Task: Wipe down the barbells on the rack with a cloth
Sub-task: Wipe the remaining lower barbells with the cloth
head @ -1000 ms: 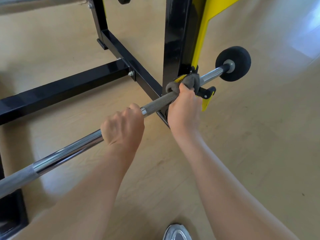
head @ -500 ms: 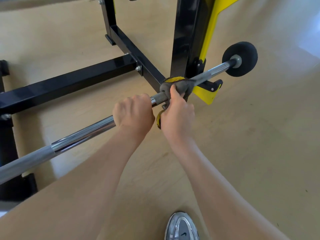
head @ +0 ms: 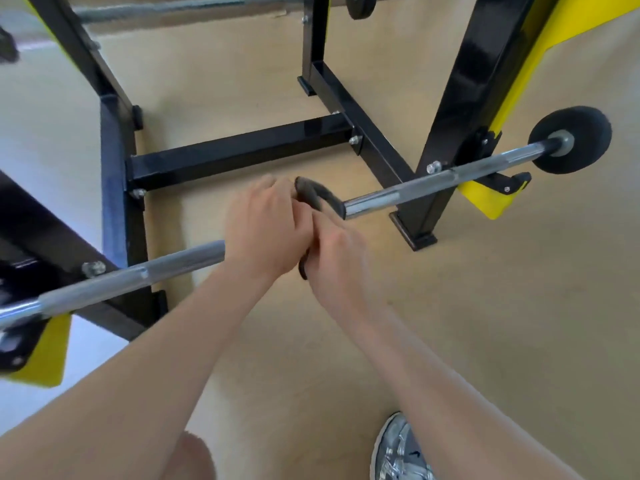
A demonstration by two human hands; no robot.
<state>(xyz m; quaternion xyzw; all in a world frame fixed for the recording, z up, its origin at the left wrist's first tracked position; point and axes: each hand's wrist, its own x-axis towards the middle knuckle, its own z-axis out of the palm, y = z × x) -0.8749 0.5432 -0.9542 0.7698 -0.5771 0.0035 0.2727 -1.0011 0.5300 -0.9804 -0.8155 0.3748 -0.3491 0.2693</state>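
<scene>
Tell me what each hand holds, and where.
The left hand grips the barbell at its middle; the right hand, pressed against it, grips the cloth wrapped round the bar there.

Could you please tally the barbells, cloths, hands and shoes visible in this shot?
Barbells: 2 (near barbell, far barbell)
Cloths: 1 (cloth)
Hands: 2 (left hand, right hand)
Shoes: 1 (shoe)
Total: 6
</scene>
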